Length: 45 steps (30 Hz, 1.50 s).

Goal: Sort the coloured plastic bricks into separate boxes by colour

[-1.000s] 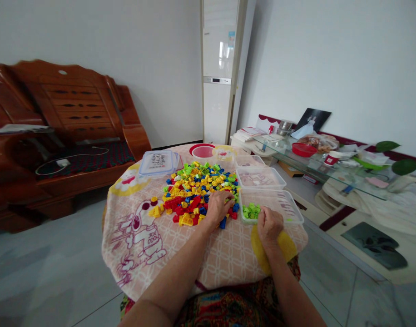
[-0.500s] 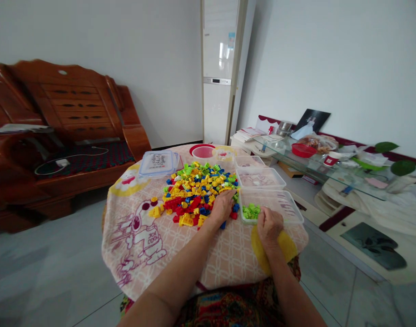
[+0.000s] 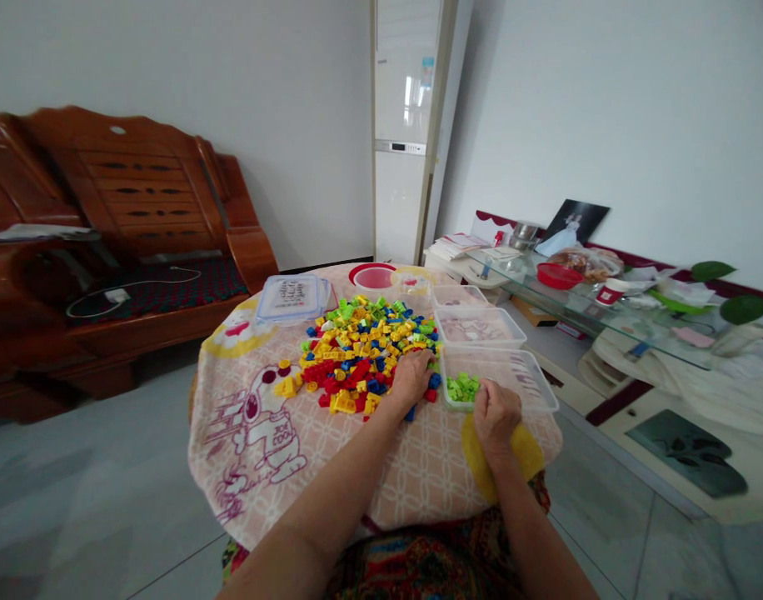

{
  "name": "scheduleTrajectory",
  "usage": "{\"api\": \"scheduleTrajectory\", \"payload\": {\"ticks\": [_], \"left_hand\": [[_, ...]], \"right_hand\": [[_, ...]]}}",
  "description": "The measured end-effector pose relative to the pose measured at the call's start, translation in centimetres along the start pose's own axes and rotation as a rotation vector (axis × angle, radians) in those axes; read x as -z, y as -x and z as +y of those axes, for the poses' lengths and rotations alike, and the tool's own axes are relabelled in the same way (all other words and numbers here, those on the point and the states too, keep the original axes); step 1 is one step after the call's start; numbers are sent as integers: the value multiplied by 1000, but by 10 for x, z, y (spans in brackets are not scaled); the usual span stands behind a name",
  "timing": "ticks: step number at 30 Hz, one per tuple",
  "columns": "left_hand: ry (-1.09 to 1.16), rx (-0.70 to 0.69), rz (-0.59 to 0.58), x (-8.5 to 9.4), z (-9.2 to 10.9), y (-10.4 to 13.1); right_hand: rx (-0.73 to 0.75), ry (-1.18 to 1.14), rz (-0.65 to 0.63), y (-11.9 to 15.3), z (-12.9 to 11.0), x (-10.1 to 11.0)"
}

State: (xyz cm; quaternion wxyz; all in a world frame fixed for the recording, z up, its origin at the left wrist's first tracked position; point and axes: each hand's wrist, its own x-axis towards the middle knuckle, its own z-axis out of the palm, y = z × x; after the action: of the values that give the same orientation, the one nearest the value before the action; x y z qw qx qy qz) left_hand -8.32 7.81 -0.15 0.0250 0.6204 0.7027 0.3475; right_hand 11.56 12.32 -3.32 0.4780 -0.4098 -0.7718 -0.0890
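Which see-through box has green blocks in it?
The front box, the one by the right hand. Green blocks lie inside; the middle box and back box show none.

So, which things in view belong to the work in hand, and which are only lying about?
Likely in use: toy brick pile, nearest clear plastic box, green bricks inside it.
Lying about: red-and-white cup, photograph, white corded adapter.

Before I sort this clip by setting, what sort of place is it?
Probably a living room at home: a carved wooden bench with a patterned seat, a tall white unit that looks like an air conditioner, and a cloth-covered table heaped with toy bricks.
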Motion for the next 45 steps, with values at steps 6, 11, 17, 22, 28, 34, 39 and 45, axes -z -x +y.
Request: {"api": "scheduleTrajectory", "payload": {"ticks": [6, 11, 17, 22, 28, 34, 39, 45], "left_hand": [[284, -52, 196, 7, 12, 8], [363, -212, 101, 5, 30, 12], [176, -108, 204, 7, 7, 7], [-24, 110, 151, 21, -14, 6], [-189, 112, 12, 20, -8, 6], [-236, 63, -5, 13, -11, 5], [-217, 74, -18, 13, -10, 3], [-192, 59, -13, 11, -10, 4]], "right_hand": [[-8, -11, -9, 1, 0, 0], [-20, 1, -22, 0, -1, 0], [-14, -11, -6, 1, 0, 0], [-5, -22, -5, 1, 1, -1], [-22, -14, -40, 1, 0, 0], [-15, -16, -27, 1, 1, 0], [-25, -9, -27, 2, 1, -2], [-4, -5, -9, 2, 1, -1]]}}
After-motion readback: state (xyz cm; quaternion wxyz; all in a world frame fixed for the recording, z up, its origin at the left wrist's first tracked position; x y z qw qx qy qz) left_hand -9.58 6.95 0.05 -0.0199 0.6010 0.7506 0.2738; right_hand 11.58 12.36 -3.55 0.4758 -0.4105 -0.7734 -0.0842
